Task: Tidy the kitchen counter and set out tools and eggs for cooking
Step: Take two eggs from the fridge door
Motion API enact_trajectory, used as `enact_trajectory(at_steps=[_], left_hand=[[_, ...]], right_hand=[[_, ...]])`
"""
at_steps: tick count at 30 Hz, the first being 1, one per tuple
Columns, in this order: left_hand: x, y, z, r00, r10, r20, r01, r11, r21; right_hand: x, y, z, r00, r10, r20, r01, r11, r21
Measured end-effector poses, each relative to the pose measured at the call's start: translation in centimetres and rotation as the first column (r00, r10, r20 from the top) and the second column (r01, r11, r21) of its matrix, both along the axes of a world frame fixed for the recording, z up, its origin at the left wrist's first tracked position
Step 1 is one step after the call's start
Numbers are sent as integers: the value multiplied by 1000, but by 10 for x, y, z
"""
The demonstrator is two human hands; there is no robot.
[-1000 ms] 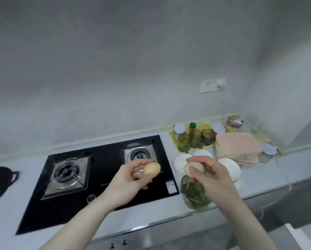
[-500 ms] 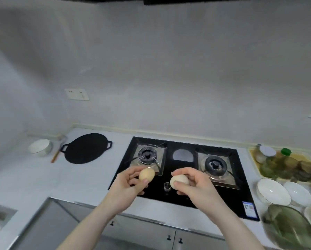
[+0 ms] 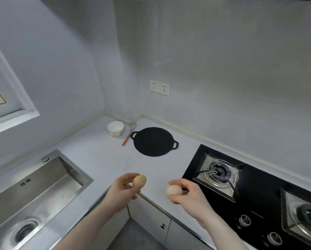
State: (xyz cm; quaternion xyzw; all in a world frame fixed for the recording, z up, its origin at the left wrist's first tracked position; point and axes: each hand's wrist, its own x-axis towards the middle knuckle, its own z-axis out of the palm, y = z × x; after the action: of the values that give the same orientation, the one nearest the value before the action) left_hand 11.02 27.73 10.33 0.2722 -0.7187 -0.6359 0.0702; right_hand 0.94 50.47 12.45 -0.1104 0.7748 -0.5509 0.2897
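Observation:
My left hand (image 3: pixel 122 191) holds a tan egg (image 3: pixel 139 180) between fingers and thumb above the counter's front edge. My right hand (image 3: pixel 189 195) grips a paler egg (image 3: pixel 173 190) a little to the right, next to the stove. Further back on the counter lie a flat black griddle pan (image 3: pixel 153 141), a white bowl (image 3: pixel 115 128) and a whisk with an orange handle (image 3: pixel 126 138) between the two.
A steel sink (image 3: pixel 37 192) is set into the counter at the left. The black gas stove (image 3: pixel 259 192) with two burners and knobs fills the right. White counter (image 3: pixel 100 156) spreads between them. A wall socket (image 3: pixel 159 87) sits above the corner.
My view has swung left from the dishes and stove to the corner with the sink. Both hands carried their eggs leftward, now over the counter beside the stove.

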Motion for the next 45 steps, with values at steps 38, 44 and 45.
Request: enact_trajectory(at_steps=[38,44,45], left_hand=[[-208,-391,-194,901,210,380,-146,971,-190],[-233,-409,-213,921,216,325,-154,966,-208],[-236,-410,-216,922,222,316,-162,965,-206]], right_hand=[[-217,-486,-162,972,233,-11,-189,816,547],[-240,-526,-186,930,343,-134,-168,718,675],[-242,-530,-189,917,370,-149,-168,697,697]])
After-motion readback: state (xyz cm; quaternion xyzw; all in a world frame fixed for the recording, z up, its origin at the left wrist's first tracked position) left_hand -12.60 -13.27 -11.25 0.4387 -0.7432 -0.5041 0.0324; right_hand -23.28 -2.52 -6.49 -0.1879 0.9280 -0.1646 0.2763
